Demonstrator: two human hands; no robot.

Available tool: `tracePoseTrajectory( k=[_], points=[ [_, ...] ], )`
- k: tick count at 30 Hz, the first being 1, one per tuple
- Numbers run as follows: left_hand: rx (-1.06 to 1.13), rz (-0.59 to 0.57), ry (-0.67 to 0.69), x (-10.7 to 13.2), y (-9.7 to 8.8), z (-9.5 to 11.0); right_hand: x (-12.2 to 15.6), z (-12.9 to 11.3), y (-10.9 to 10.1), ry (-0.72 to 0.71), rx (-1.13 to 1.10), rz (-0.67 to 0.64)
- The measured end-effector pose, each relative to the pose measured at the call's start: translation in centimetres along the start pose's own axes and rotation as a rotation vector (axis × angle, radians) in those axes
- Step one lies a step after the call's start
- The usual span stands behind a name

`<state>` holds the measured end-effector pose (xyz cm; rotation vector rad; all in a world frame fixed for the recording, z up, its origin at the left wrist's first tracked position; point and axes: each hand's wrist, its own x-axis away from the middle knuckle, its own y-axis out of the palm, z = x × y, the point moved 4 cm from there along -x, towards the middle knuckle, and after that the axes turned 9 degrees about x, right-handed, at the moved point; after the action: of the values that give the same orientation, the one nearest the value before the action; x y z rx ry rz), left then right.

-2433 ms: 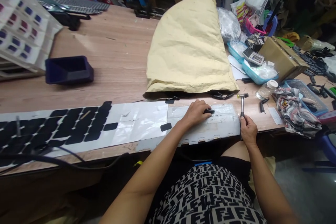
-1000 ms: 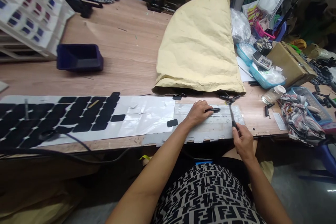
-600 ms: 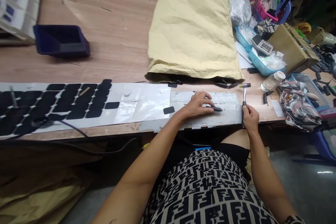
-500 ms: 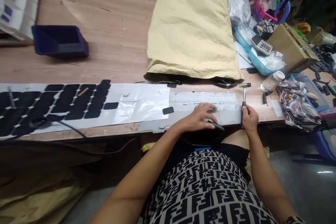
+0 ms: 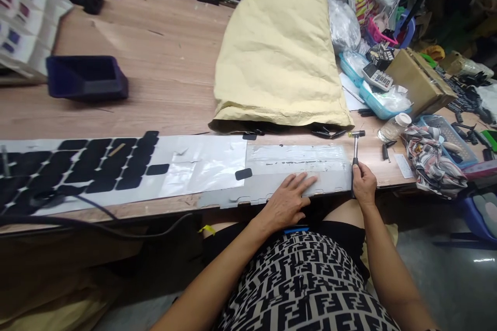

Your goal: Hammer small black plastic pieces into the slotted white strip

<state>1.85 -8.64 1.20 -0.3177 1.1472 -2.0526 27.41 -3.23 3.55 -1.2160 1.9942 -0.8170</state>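
Head view: right hand [image 5: 363, 186] grips the hammer [image 5: 355, 149] upright; left hand [image 5: 289, 201] lies open, flat on grey strip [image 5: 295, 158].

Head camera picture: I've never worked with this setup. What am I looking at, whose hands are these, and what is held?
This is one camera worn on a person's head, looking forward and down, so both arms reaching in from below are that person's own. There is no machine. The right hand grips a small hammer by its handle. The left hand lies flat and open on a grey sheet at the near edge of the wooden table. Left of it lies a white sheet with black pads; behind, a yellow paper sack.
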Motion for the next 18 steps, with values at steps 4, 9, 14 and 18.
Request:
tracePoseTrajectory(
  k=[4, 9, 14, 18],
  points=[
    [0.224, 0.073, -0.009, -1.2, -1.9, -0.6, 0.0, 0.1, 0.1, 0.000, 0.016, -0.002],
    [0.235, 0.396, -0.184, -7.4, -5.9, -4.5, 0.0, 0.3, 0.3, -0.003, 0.024, 0.009],
    [0.052, 0.436, -0.298, -14.1, -6.4, -8.0, 0.1, 0.4, 0.3, -0.011, 0.020, 0.004],
    [0.003, 0.408, -0.347, -15.6, -5.7, -8.9, 0.2, 0.5, 0.3, -0.015, 0.019, 0.003]
  ],
)
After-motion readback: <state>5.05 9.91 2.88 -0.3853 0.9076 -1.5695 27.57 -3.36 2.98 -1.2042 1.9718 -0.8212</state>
